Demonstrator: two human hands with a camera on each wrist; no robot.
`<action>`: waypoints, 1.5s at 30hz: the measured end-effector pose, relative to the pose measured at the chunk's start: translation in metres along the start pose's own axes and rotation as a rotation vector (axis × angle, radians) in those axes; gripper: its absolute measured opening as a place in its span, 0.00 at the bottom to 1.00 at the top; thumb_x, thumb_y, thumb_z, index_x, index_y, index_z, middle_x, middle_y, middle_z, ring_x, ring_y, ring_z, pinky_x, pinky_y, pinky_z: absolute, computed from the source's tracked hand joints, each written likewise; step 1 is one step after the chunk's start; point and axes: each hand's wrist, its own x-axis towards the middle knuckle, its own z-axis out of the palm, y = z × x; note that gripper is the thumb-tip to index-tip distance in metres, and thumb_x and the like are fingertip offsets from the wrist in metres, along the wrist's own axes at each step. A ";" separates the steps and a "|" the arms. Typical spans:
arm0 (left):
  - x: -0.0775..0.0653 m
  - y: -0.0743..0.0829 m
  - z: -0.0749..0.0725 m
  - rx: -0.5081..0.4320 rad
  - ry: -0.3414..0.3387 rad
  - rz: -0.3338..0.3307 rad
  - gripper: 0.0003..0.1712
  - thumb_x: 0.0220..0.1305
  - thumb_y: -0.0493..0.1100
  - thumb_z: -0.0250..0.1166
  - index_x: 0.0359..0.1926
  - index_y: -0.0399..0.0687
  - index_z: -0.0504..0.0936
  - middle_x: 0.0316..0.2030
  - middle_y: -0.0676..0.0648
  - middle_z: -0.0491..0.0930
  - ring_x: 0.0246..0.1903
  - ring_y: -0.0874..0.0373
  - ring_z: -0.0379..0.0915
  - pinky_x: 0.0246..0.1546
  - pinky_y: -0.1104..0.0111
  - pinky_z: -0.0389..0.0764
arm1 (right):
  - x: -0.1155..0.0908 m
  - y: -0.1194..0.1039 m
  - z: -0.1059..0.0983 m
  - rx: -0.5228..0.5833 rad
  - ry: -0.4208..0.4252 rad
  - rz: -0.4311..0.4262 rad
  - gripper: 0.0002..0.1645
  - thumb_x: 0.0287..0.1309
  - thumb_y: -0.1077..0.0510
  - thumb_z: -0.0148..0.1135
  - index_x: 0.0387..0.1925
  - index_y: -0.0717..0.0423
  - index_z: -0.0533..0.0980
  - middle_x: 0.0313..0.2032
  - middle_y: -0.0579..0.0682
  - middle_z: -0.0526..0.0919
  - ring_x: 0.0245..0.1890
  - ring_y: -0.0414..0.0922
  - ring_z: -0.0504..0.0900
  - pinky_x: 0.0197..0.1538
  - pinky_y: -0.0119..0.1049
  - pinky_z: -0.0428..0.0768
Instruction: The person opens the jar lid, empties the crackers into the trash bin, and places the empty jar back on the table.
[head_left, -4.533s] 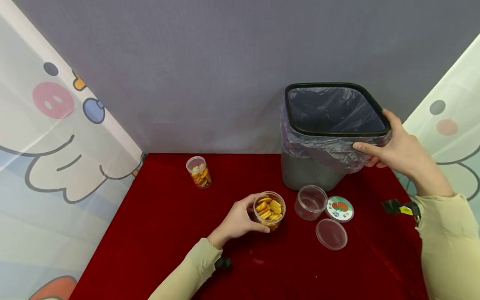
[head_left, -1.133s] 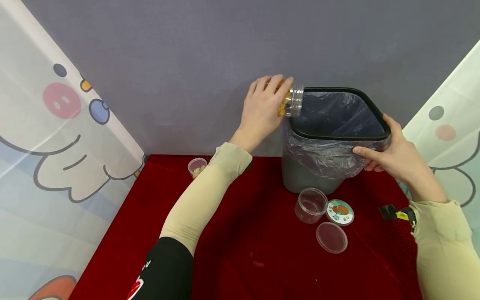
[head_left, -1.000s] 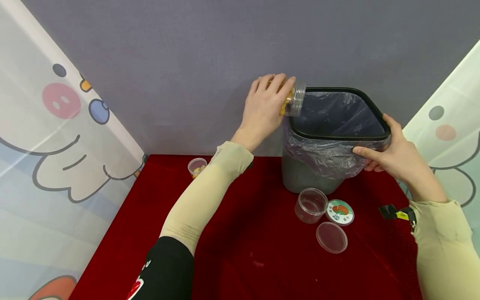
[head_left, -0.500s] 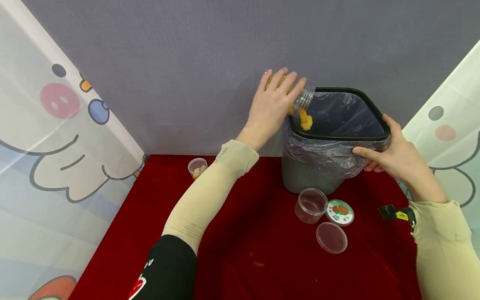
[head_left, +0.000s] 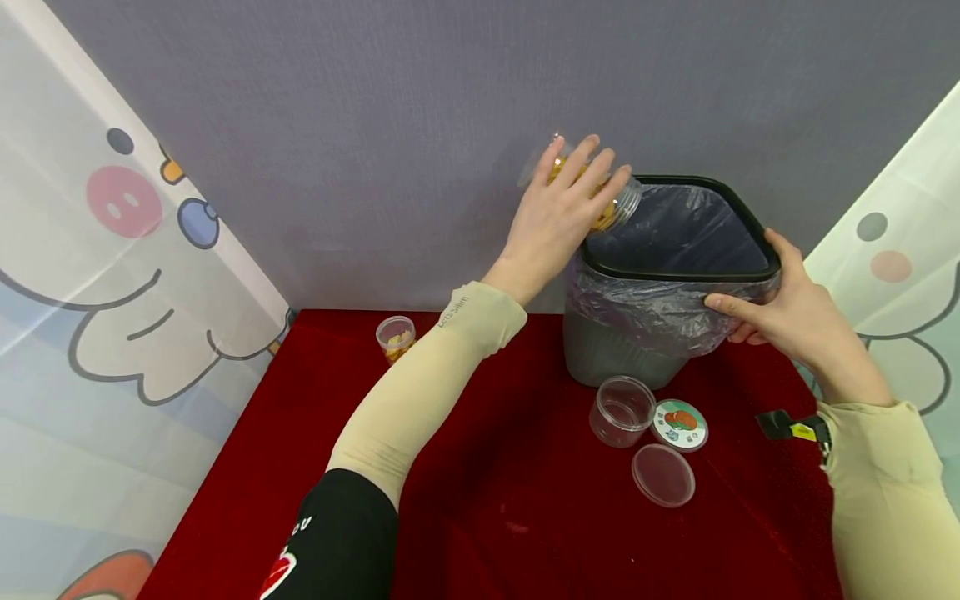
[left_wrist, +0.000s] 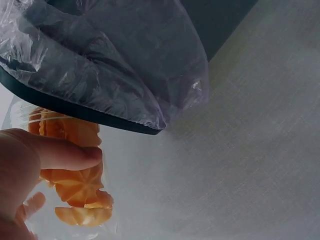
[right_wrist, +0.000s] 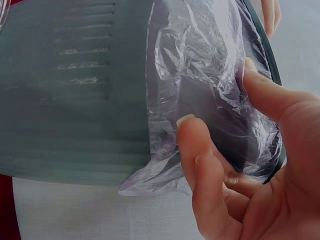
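Near part of the desk (head_left: 540,517): red cloth, and above it two pale sleeves reaching forward.

Right half, two lids. Clear lid (head_left: 663,476) is nearer, flat; printed lid (head_left: 680,425), with an orange fruit picture, lies just beyond it, edge to edge or nearly so. Left of the printed lid, just beside it, one empty container (head_left: 615,432), upright, clear, open-topped; whether it touches the bin behind cannot be told.

Toward the desk's far right corner, one bin (head_left: 618,343): grey-green, black rim, lined with a thin translucent bag (head_left: 660,312) folded over the outside. Right hand (head_left: 798,304) grips the bin's near right corner, thumb on the bag in front, fingers round the side.

Beyond, at the rim's left side: left hand (head_left: 558,204) clasps one biscuit jar (head_left: 617,210) between thumb and spread fingers. Jar lies under the palm, tilted, base raised to the left, mouth past the fingertips and down over the bin's opening. Orange-yellow biscuits (left_wrist: 79,185) inside it; several, exact count hidden by the hand.

Far left corner of the desk, well apart: a second jar (head_left: 388,343), upright, partly filled with yellow biscuits, its lower part beside the left sleeve. Grey wall behind all.
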 end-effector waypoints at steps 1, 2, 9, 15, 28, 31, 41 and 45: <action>0.000 0.001 0.000 0.004 0.006 0.006 0.33 0.73 0.34 0.53 0.75 0.60 0.62 0.70 0.48 0.63 0.74 0.49 0.47 0.73 0.49 0.36 | 0.000 0.000 0.000 0.001 0.001 0.000 0.71 0.58 0.39 0.69 0.78 0.44 0.24 0.23 0.60 0.84 0.19 0.54 0.85 0.23 0.39 0.81; 0.001 0.001 0.000 0.012 0.008 0.011 0.33 0.74 0.34 0.53 0.75 0.60 0.62 0.70 0.48 0.62 0.74 0.49 0.47 0.73 0.49 0.36 | 0.000 0.000 0.000 0.001 0.002 0.000 0.71 0.58 0.39 0.69 0.78 0.44 0.24 0.23 0.60 0.84 0.19 0.54 0.85 0.23 0.39 0.81; 0.003 0.006 -0.003 0.048 -0.006 0.055 0.32 0.73 0.35 0.54 0.74 0.59 0.62 0.71 0.48 0.60 0.74 0.50 0.46 0.73 0.49 0.33 | 0.001 0.001 0.000 0.002 -0.001 0.003 0.71 0.58 0.39 0.69 0.78 0.44 0.24 0.23 0.60 0.84 0.20 0.54 0.85 0.23 0.39 0.81; 0.005 0.015 -0.005 0.109 -0.004 0.112 0.27 0.76 0.42 0.53 0.72 0.59 0.62 0.70 0.49 0.59 0.74 0.51 0.44 0.73 0.49 0.33 | 0.002 0.001 0.000 0.002 -0.009 0.005 0.71 0.59 0.39 0.69 0.77 0.44 0.23 0.23 0.60 0.84 0.20 0.53 0.84 0.23 0.39 0.81; 0.004 0.027 -0.008 0.163 -0.030 0.127 0.27 0.76 0.36 0.50 0.72 0.56 0.60 0.70 0.46 0.58 0.74 0.49 0.44 0.73 0.48 0.34 | 0.000 0.001 -0.001 0.010 -0.023 0.002 0.70 0.61 0.40 0.67 0.77 0.42 0.22 0.23 0.60 0.85 0.20 0.52 0.85 0.24 0.37 0.82; 0.004 0.023 -0.009 0.147 -0.020 0.111 0.27 0.76 0.36 0.48 0.72 0.56 0.60 0.70 0.46 0.58 0.74 0.50 0.44 0.73 0.48 0.34 | 0.000 0.001 -0.001 0.007 -0.015 0.003 0.70 0.60 0.39 0.68 0.77 0.42 0.23 0.23 0.60 0.85 0.20 0.52 0.85 0.24 0.38 0.81; 0.001 0.006 -0.007 -0.106 -0.009 -0.032 0.35 0.71 0.33 0.57 0.74 0.61 0.63 0.70 0.49 0.62 0.74 0.49 0.46 0.73 0.48 0.35 | 0.001 0.001 0.000 -0.006 -0.016 0.010 0.69 0.61 0.40 0.68 0.77 0.43 0.23 0.23 0.59 0.85 0.19 0.50 0.85 0.24 0.37 0.81; -0.001 -0.001 -0.010 -0.204 -0.032 -0.110 0.40 0.66 0.32 0.58 0.75 0.61 0.61 0.71 0.50 0.62 0.74 0.51 0.45 0.73 0.49 0.36 | 0.000 0.001 0.000 -0.009 -0.013 0.006 0.70 0.60 0.39 0.68 0.77 0.43 0.23 0.23 0.59 0.85 0.19 0.51 0.85 0.24 0.37 0.81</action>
